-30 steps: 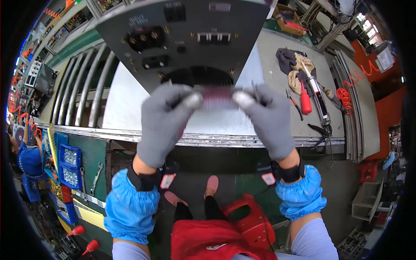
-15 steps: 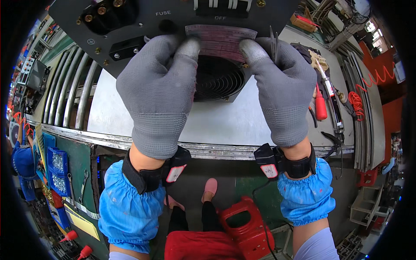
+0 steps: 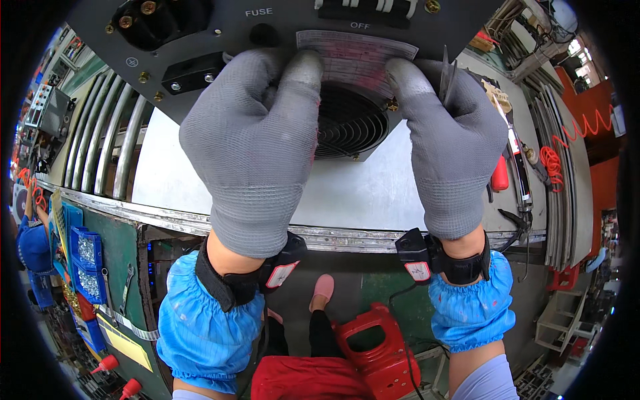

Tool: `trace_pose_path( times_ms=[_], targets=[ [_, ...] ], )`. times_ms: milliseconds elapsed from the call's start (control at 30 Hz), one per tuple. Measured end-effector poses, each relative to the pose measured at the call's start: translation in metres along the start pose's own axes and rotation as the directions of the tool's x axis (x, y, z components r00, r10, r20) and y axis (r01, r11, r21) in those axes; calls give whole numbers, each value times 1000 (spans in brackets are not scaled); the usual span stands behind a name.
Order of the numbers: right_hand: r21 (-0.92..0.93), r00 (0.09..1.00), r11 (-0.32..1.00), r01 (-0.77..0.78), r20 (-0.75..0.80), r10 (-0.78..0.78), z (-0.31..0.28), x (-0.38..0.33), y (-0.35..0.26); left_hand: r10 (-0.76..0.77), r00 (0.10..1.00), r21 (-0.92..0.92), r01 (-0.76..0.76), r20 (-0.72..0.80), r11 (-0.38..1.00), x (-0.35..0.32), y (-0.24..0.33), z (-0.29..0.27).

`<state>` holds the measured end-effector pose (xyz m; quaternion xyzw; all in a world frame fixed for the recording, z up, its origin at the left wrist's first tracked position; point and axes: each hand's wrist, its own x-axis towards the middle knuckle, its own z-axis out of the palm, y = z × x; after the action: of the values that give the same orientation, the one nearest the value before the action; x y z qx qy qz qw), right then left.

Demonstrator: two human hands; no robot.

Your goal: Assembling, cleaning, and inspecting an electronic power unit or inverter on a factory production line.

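Observation:
A dark equipment panel (image 3: 200, 40) stands in front of me at the top. On its face is a thin silvery label (image 3: 357, 57) with reddish reflections, above a round black fan grille (image 3: 352, 127). My left hand (image 3: 257, 127), in a grey glove, is closed with its thumb at the label's left end; whether the fingers pinch its edge is hidden. My right hand (image 3: 448, 133), gloved alike, has its thumb at the label's right end. Thin pointed metal tweezers (image 3: 448, 83) stick up from between its curled fingers.
A pale metal sheet (image 3: 170, 177) lies under the panel, with metal rollers (image 3: 130, 147) to its left. On the right are a red-handled tool (image 3: 500, 175) and a sealant tube (image 3: 515, 150). Blue bins (image 3: 87, 248) of small hardware stand at left; a red stool (image 3: 377, 347) is below.
The panel and label sit slightly further right in view, and both hands have shifted right with them. Both thumbs stay at the label's ends, and the tweezers remain in my right hand.

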<state>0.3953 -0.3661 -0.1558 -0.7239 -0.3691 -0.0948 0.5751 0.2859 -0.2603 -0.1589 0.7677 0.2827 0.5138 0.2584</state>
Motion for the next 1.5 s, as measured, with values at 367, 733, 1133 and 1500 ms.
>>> trace_pose_path(
  times_ms=[367, 733, 1133, 1500],
  targets=[
    [-65, 1000, 998, 9, -13, -10, 2, 0, 3, -40, 999, -19, 39, -34, 999, -2, -4, 7],
    [306, 913, 895, -325, -146, 381, -8, -13, 15, -100, 856, -862, 501, 507, -83, -27, -24, -9],
    [160, 806, 799, -579, 258, 532, -37, -28, 17, -66, 875, -746, 445, 479, 495, -23, -11, 36],
    [-375, 150, 762, -528, 842, 518, 6, -231, 0, -653, 243, -328, 945, 717, -9, -257, -150, -175]
  ],
)
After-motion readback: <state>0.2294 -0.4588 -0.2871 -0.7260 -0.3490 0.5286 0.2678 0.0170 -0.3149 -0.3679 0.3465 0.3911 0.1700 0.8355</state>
